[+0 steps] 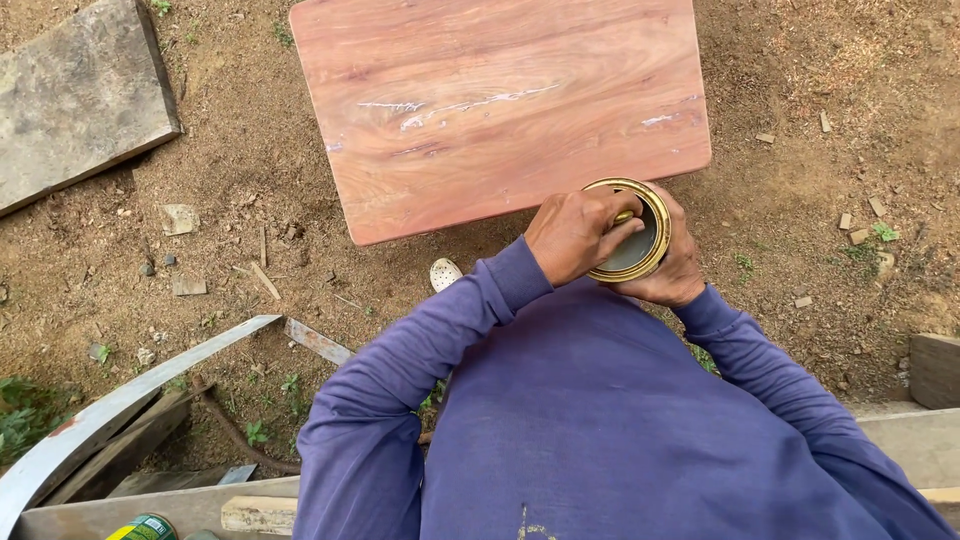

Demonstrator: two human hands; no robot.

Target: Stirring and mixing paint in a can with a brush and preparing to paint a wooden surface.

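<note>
Close against the chest, the right hand [668, 268] cups a gold-rimmed tin can [632, 232] from beneath to steady it, while the left hand [575, 235] closes over its open mouth — fingers gripping something small inside. Beyond lies a reddish wooden tabletop [500, 100] on bare dirt ground [250, 180].

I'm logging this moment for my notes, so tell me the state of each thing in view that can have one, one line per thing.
Round gold-coloured metal tin: lid off, open, tilted toward the camera, held above the ground.
Right hand: wrapped around the tin from behind.
Left hand: closed, fingers at the tin's open mouth.
Reddish-brown rectangular wooden board: flat, glossy, streaked with pale marks.
Grey stone slab: lying on the dirt.
</note>
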